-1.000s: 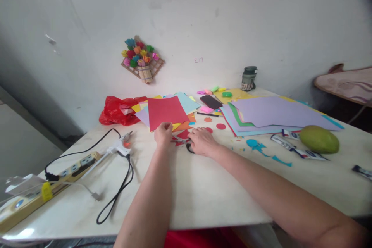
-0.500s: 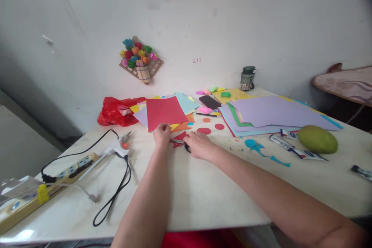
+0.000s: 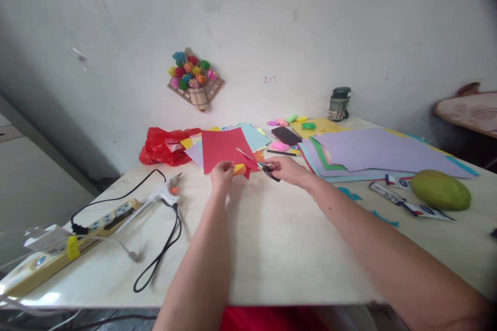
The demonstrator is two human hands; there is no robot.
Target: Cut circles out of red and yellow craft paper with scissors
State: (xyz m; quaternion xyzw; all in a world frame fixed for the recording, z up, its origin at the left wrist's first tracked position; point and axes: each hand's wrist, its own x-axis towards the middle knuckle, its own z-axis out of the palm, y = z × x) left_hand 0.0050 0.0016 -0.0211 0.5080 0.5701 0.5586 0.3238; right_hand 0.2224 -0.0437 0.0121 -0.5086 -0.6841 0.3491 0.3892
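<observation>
My right hand (image 3: 287, 169) is closed on the dark handles of a pair of scissors (image 3: 267, 169), raised a little above the table. The blades point left over the lower right corner of a red paper sheet (image 3: 225, 146). A red paper scrap (image 3: 247, 173) shows just below the blades; whether they touch it I cannot tell. My left hand (image 3: 222, 176) is pinched closed at the sheet's lower edge, and what its fingers hold is hidden. Yellow paper (image 3: 238, 168) shows just beside its fingertips.
A glue gun (image 3: 167, 191) and a power strip (image 3: 104, 220) lie left. Behind are a red plastic bag (image 3: 165, 147) and a phone (image 3: 286, 136). To the right are stacked purple sheets (image 3: 361, 150), blue scraps (image 3: 351, 194), glue tubes (image 3: 388, 194) and a green mango (image 3: 440, 190).
My right hand has lifted the scissors up and to the right, off the red scraps. My left hand stays pinched, shifted slightly right in view. The whole view has turned slightly left.
</observation>
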